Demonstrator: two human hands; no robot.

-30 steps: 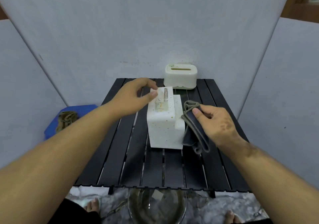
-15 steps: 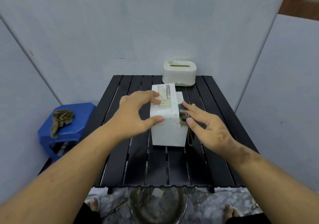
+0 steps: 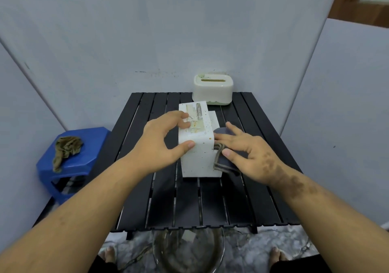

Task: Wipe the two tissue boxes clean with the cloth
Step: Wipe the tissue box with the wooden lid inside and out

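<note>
A white speckled tissue box [image 3: 200, 159] stands near the middle of the black slatted table [image 3: 189, 205]. My left hand [image 3: 162, 140] grips its top near corner, fingers over the label and thumb on the front face. My right hand [image 3: 246, 153] presses a folded dark grey cloth [image 3: 223, 163] flat against the box's right side, fingers straight. A second tissue box [image 3: 213, 88], cream with a green base and a slot on top, sits at the table's far edge against the wall.
A blue plastic stool [image 3: 69, 163] stands left of the table with a crumpled olive rag [image 3: 66, 148] on it. A glass bowl [image 3: 187, 251] sits on the floor below the table's near edge, between my feet. Grey panels close in the back and both sides.
My left hand shifted from the box's top edge to gripping its near corner. My right hand brought the cloth against the box's right side and now presses it lower and flatter.
</note>
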